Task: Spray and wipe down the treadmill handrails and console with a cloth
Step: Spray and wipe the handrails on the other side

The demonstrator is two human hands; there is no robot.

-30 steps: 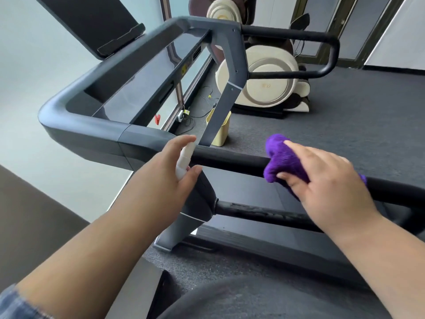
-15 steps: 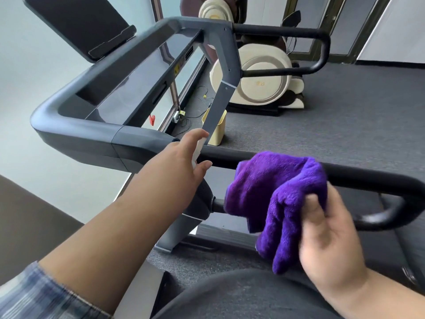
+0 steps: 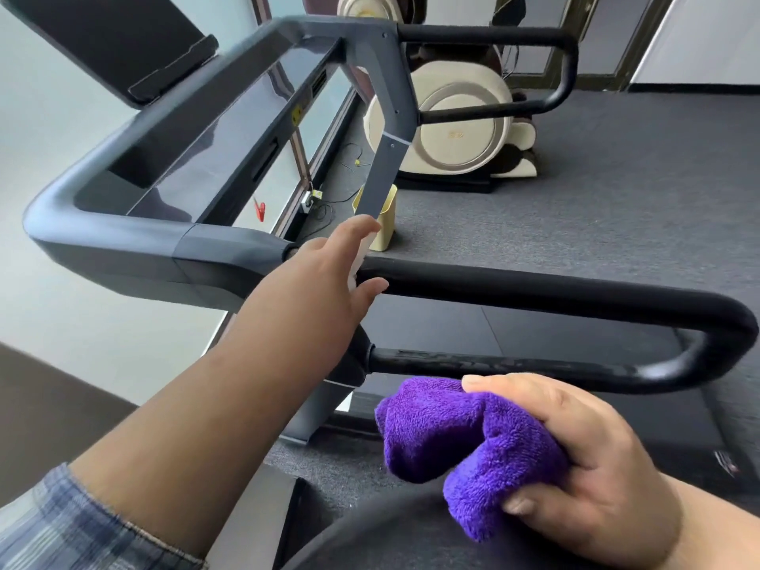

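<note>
Spray bottle in left hand

Purple cloth, black handrail, grey console frame, blue plaid sleeve, cream massage chair.

Dark grey carpeted floor fills the right of the frame. On it, upper centre, stands a cream massage chair; a small yellow bin sits centre, beside trailing cables.
</note>
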